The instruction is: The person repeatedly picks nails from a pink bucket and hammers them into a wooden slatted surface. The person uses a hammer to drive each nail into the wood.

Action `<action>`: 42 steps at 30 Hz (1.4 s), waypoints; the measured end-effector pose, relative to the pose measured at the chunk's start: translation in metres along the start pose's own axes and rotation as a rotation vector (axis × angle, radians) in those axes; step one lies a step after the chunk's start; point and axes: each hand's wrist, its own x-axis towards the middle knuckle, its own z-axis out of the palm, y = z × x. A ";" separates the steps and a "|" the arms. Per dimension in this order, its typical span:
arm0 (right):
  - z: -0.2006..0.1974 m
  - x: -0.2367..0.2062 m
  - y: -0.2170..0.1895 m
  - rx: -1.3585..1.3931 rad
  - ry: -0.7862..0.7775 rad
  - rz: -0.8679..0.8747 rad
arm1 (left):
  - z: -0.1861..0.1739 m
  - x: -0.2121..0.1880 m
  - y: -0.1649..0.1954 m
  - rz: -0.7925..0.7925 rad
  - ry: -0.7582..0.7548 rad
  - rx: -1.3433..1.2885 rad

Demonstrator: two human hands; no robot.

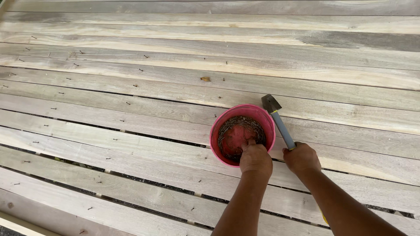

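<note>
A pink round tub (223,120) stands on pale wooden planks (131,144), with several dark thin nails (245,123) heaped around its inside. My left hand (255,158) reaches into the tub's near side, fingers curled down among the nails; whether it holds any is hidden. My right hand (301,158) is closed around the grey-blue handle of a hammer (276,117), whose dark metal head rests on the planks just right of the tub.
The planks run side by side across the whole view, with dark gaps between the nearer ones. Several nails stick up partly driven along the left half (114,140). A small brown scrap (205,79) lies on a far plank.
</note>
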 end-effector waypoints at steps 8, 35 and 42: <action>0.010 -0.017 0.110 0.216 -0.022 0.269 | 0.034 -0.037 0.033 0.117 -0.030 0.122; 0.035 -0.073 0.191 0.221 0.114 0.409 | 0.026 -0.044 0.027 0.199 0.083 0.184; 0.040 -0.069 0.196 0.241 0.125 0.400 | 0.040 -0.059 0.025 0.182 0.092 0.129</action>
